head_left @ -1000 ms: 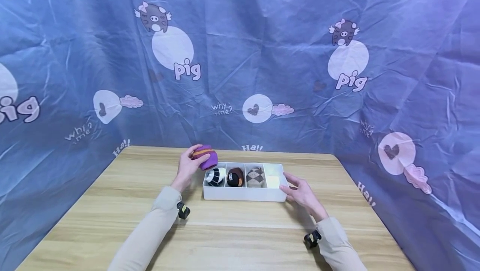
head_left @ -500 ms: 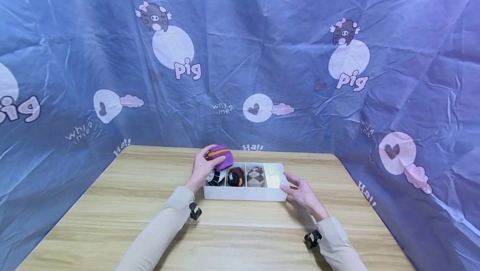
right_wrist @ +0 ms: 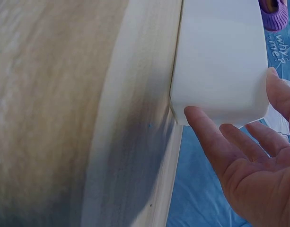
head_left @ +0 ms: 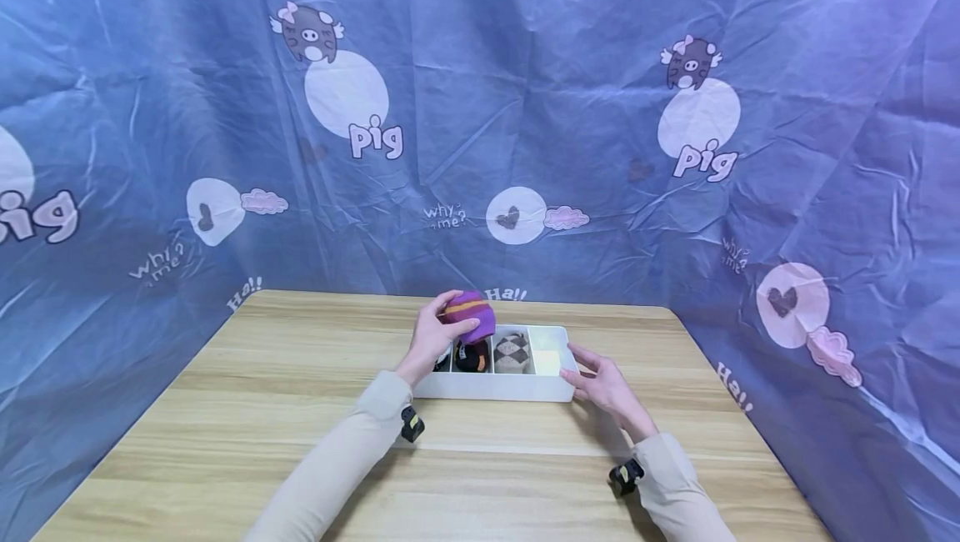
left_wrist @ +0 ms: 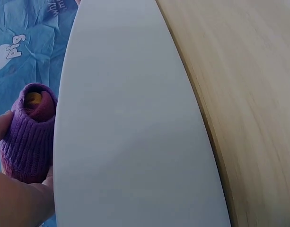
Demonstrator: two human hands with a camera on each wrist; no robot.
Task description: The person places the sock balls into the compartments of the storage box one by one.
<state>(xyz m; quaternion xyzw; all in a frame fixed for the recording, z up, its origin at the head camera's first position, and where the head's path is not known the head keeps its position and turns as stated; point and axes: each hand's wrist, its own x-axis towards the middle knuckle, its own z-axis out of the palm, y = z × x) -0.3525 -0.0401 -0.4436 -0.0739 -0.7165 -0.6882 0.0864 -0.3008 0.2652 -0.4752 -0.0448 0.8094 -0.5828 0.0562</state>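
Observation:
My left hand (head_left: pixel 431 338) holds a rolled purple sock (head_left: pixel 472 317) with orange and maroon stripes between thumb and fingers. It is raised over the second compartment of a white divided box (head_left: pixel 495 388). Beneath it, a black and brown rolled sock (head_left: pixel 472 356) sits partly covered. One compartment over lies a grey-and-beige diamond-pattern sock (head_left: pixel 512 353). The black-and-white sock (head_left: pixel 442 361) in the leftmost compartment is mostly hidden by my left hand. My right hand (head_left: pixel 603 383) touches the box's right end with extended fingers, as the right wrist view also shows.
The rightmost compartment (head_left: pixel 550 350) shows its bare white floor. The box stands toward the back of a wooden table (head_left: pixel 480 459). A blue printed cloth (head_left: pixel 450 108) hangs behind and along both sides.
My left hand has carried the purple sock rightward, from beside the box's left end to above the second compartment. My right hand and the box have stayed in place.

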